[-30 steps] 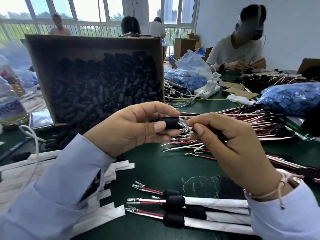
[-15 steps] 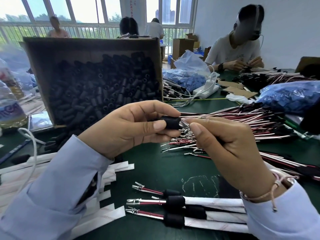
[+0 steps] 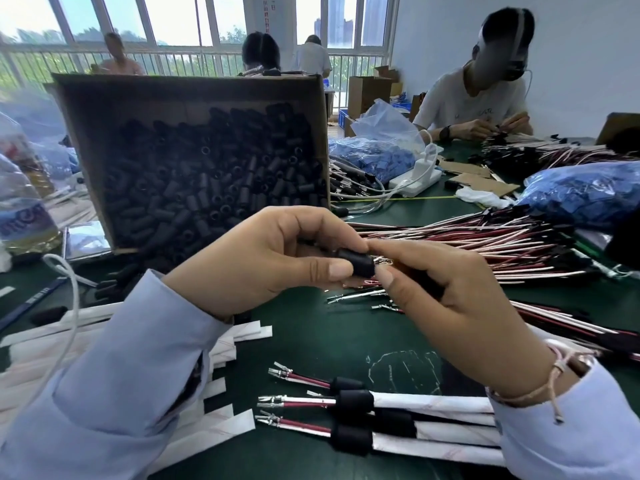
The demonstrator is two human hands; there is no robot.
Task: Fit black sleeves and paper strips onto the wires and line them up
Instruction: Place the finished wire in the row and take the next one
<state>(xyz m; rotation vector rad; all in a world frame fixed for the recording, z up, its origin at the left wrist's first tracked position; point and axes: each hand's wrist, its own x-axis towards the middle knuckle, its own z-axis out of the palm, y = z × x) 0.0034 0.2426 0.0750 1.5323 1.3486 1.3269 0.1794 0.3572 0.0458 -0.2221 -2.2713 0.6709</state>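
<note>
Your left hand [image 3: 263, 261] pinches one black sleeve [image 3: 358, 263] between thumb and forefinger, held in the air just in front of the cardboard box [image 3: 187, 88] of loose sleeves [image 3: 214, 188]. Your right hand [image 3: 450, 299] is curled, its thumb and forefinger meeting at the sleeve's right end around a wire [image 3: 382, 260] that the fingers mostly hide. To the right of the box, a heap of red and white wires [image 3: 467, 244] lies on the green surface [image 3: 329, 341]. In front of the box, nearest you, finished wires [image 3: 346, 407] lie side by side with sleeves and paper on, and loose paper strips [image 3: 225, 424] lie under your left sleeve.
</note>
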